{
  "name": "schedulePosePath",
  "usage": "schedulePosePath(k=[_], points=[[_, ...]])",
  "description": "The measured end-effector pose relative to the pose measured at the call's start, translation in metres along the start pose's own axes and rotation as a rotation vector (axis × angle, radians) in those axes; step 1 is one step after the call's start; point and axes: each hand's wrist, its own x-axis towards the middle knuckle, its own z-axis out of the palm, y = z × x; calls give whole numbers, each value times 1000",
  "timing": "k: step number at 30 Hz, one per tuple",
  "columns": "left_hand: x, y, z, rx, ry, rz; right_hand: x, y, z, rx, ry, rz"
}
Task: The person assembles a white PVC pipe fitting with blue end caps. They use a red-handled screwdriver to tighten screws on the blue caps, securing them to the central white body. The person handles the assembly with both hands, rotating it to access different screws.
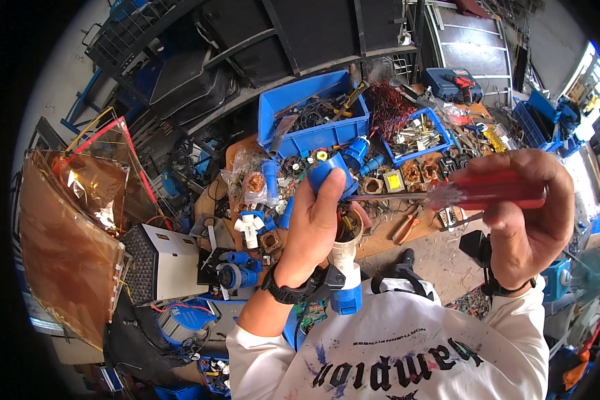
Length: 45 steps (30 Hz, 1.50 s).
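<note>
My left hand [315,217] is closed around a blue plastic cylindrical part [328,175], thumb pressed on its side. In my right hand [537,213] is a screwdriver [490,192] with a red, partly clear handle. Its metal shaft points left and the tip meets or lies just beside the right side of the blue part; contact is not certain. Just below my left hand is a white and blue industrial plug [345,267] with an open, wide end; what supports it is hidden.
A large blue bin [313,137] of metal scraps stands at the back of the cluttered wooden bench. Beside it are a blue tray [417,155] of small metal parts and tangled copper wire [388,107]. Orange-handled pliers [405,229] lie near the front edge. A white-sided box [170,260] stands left.
</note>
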Motion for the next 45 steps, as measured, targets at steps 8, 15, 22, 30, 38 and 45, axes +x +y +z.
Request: schedulePosePath(k=[8,15,22,30,38,45], points=[[-1,2,0,-16,9,-13,7,12,-9,55,-95,-71],[2,-2,-4,-46,0,-50,19,23,-13,162,-315,-222],[4,2,-6,-53,-3,4,19,26,-5,132,-239,-186],[3,5,-6,-78,-26,-7,15,16,-16,-11,-148,-73],[6,-15,-19,-34,23,8,22,-7,-21,-300,-283,106],[4,-7,-21,-72,43,9,16,-4,-24,-236,-440,361]])
